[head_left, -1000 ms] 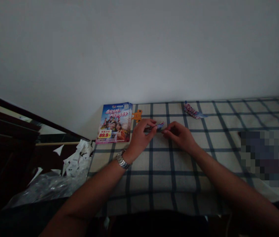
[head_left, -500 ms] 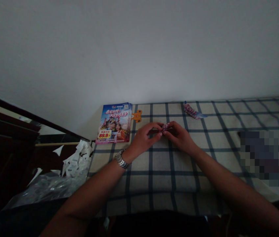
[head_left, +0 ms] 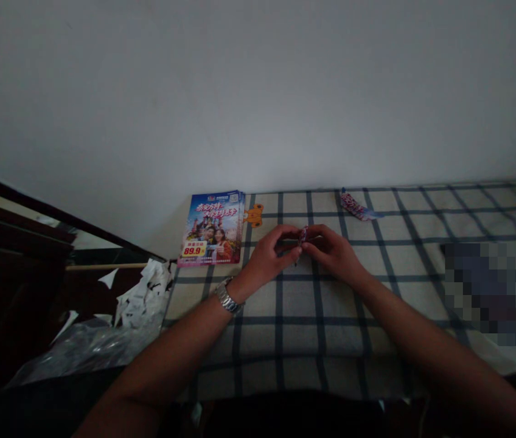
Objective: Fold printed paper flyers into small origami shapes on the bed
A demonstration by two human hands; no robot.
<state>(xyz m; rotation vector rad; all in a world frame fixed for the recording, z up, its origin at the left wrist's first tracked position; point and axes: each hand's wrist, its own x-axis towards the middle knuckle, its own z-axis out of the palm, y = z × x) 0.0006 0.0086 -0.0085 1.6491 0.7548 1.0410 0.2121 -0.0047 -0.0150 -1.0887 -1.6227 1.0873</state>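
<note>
The bare left hand (head_left: 264,255) and bare right hand (head_left: 338,252) pinch a small, narrow, red-and-white patterned piece (head_left: 304,233) at their fingertips (head_left: 295,252), above the white-and-blue checked cloth (head_left: 297,337). Left of them lies a rectangular stack of glossy blue leaflets (head_left: 212,225).

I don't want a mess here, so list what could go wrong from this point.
The small patterned piece sits between the fingertips of the left hand and right hand, so it might slip.
The leaflet stack lies at the left edge of the checked cloth; a nudge could push it toward the torn paper.
</note>
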